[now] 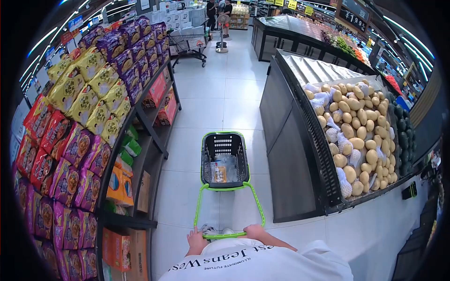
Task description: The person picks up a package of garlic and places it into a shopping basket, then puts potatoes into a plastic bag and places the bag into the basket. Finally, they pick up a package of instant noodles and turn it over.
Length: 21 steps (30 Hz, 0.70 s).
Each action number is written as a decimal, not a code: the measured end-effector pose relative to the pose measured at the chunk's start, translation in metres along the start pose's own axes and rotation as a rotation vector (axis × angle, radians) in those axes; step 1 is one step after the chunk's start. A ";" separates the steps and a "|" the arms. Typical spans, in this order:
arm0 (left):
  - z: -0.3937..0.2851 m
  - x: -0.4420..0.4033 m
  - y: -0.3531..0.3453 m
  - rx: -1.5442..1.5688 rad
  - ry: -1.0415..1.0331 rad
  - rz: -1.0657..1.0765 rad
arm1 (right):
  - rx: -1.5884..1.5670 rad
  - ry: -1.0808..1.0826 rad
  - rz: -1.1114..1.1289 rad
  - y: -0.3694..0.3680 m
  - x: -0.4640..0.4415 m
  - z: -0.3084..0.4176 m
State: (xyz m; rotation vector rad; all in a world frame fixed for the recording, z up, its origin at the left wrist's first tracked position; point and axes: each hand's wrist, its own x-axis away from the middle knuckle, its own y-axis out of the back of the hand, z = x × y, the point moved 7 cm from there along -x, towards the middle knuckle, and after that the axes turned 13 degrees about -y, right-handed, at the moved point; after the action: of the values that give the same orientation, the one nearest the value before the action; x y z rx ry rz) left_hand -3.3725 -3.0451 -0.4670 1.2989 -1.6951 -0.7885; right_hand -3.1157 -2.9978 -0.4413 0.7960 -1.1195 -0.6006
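Between noodle shelves (154, 122) and heaped potatoes (357, 136), both the left hand (197, 241) and right hand (257, 231) grip the basket's green handle (198, 206).

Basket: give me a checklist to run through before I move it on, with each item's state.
1. Left hand on the handle: ok, at its left corner.
2. Right hand on the handle: ok, towards its right end.
3. Goods inside the basket: ok, the yellow-labelled pack lies within the walls.
4. Sides free of contact: ok, floor shows between the basket and both the rack and the potato stand.
5. Nothing standing in the aisle further on: not ok, a fan and a cart stand there.
6. Wheels under the basket: cannot tell, its underside is hidden.
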 end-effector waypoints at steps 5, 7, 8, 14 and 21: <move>0.013 -0.054 0.025 -0.061 0.076 -0.033 | -0.008 -0.046 0.031 0.023 -0.034 -0.013; 0.020 -0.078 0.031 -0.001 0.096 0.027 | -0.012 -0.075 0.065 0.041 -0.048 -0.013; 0.021 -0.090 0.034 -0.006 0.078 0.025 | -0.011 -0.071 0.055 0.045 -0.058 -0.017; 0.028 -0.197 0.077 -0.011 0.056 0.086 | -0.059 -0.108 0.036 0.112 -0.140 -0.025; 0.054 -0.354 0.148 0.079 -0.013 0.033 | -0.098 -0.152 0.006 0.222 -0.261 -0.030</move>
State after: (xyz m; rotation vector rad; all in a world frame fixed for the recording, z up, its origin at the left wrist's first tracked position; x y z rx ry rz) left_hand -3.4452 -2.6646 -0.4495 1.3182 -1.7695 -0.7179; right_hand -3.1671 -2.6595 -0.4115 0.6709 -1.2209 -0.7153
